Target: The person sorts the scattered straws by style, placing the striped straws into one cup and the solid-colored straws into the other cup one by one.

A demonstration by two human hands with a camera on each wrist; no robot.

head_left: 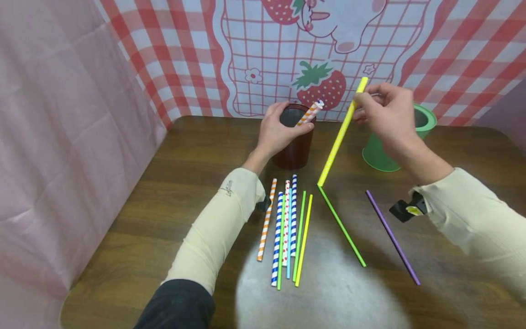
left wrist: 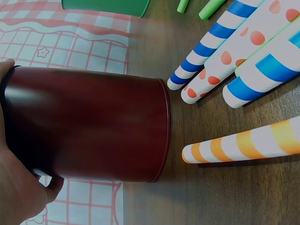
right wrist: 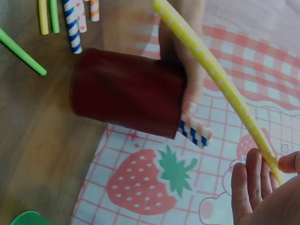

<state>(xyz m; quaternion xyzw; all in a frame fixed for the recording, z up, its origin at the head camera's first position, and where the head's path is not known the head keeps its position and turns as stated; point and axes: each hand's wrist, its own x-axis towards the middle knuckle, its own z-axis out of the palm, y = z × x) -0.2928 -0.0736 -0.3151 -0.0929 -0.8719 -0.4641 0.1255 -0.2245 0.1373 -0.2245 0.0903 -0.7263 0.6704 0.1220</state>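
My left hand (head_left: 279, 130) grips the rim of a dark red-brown cup (head_left: 293, 153) standing at the back of the table. Striped paper straws (head_left: 311, 113) lean out of the cup's mouth, near my left thumb. To the right, my right hand (head_left: 388, 112) pinches a yellow straw with white dots (head_left: 340, 139) near its upper end. That straw slants down toward the table, left of the hand. In the right wrist view the yellow straw (right wrist: 220, 79) runs between thumb and fingers (right wrist: 253, 176). Behind my right hand stands a green cup (head_left: 380, 151), partly covered by it.
In front of the cups lie several straws: an orange-striped one (head_left: 267, 219), blue-striped ones (head_left: 277, 240), a red-dotted one (head_left: 286, 219) and a thin yellow one (head_left: 304, 240). A green straw (head_left: 343, 228) and a purple straw (head_left: 392, 236) lie farther right. A strawberry-patterned cloth (head_left: 197, 59) hangs behind.
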